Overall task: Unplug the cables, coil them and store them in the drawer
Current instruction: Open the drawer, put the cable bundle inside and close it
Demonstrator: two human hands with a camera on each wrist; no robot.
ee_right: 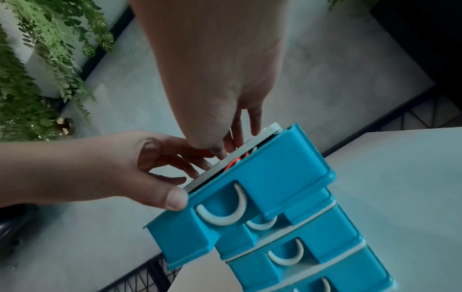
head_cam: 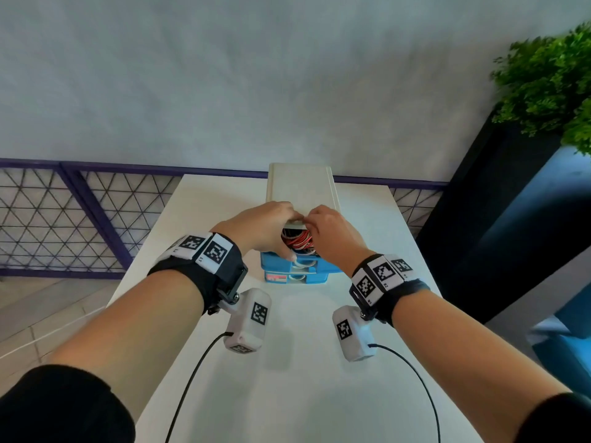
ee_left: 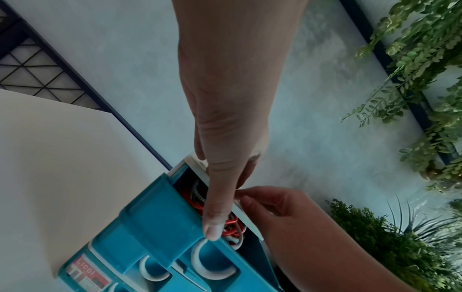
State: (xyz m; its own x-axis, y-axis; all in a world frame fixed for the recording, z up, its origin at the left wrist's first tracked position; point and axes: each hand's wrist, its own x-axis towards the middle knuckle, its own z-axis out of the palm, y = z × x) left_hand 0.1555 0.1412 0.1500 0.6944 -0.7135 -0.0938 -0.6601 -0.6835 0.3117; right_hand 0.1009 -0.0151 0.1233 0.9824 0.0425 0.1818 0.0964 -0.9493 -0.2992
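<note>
Head: drawer unit (head_cam: 300, 187) at table (head_cam: 224, 199) far edge, top blue drawer (head_cam: 278, 265) pulled out, coiled red cables (head_cam: 295, 239) inside.
Left wrist: left hand (ee_left: 225, 138) thumb on the drawer front, fingers on unit's top.
Right wrist: right hand (ee_right: 220, 79) fingertips curled at the top's edge; grip unclear.

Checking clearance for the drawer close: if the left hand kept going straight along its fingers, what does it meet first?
Probably the unit's white top panel: the left hand already has fingers at its front edge, thumb on the open top drawer. Depth is unclear.
</note>
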